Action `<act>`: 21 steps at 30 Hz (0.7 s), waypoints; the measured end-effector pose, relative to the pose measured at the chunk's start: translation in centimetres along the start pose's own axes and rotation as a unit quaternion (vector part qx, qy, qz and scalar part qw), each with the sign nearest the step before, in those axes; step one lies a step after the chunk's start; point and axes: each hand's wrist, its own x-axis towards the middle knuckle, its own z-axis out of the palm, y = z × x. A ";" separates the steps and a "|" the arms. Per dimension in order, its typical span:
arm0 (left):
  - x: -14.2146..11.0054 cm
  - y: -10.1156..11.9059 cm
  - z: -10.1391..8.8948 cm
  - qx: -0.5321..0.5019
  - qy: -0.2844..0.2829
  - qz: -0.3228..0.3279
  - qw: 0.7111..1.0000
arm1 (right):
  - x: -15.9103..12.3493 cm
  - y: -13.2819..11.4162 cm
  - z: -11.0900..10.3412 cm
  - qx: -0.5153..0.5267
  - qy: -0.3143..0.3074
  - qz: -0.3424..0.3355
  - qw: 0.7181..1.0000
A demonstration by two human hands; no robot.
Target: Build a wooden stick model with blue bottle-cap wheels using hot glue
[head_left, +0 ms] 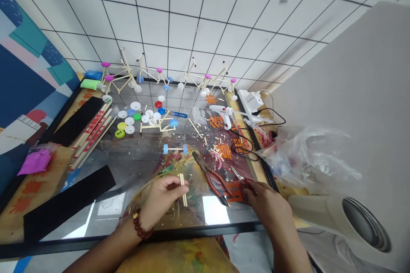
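Note:
My left hand (pixel 166 194) pinches a few short, pale wooden sticks (pixel 183 192) upright between thumb and fingers. At the right, my right hand (pixel 267 200) has its fingers curled at the handle of small scissors (pixel 237 173), whose silver blades point away to the left; the grip is partly hidden. Between the hands lie pliers (pixel 213 179) with red-brown handles. Beyond the left hand stands a stick axle (pixel 175 149) with blue wheels at its ends. A partly built stick frame (pixel 156 127) lies farther back.
Several stick models (pixel 123 70) with pink pieces line the wall. Loose plastic wheels (pixel 130 120) and bundled sticks (pixel 94 134) lie at left, near black strips (pixel 70 204). A white glue gun (pixel 222 113), its black cord (pixel 241 147), a power strip (pixel 251 101) and a plastic bag (pixel 307 153) occupy the right.

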 end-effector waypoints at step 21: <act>3.4 2.1 -6.7 0.199 0.165 0.157 0.953 | 11.7 -16.2 -0.9 0.132 -0.030 -0.419 0.898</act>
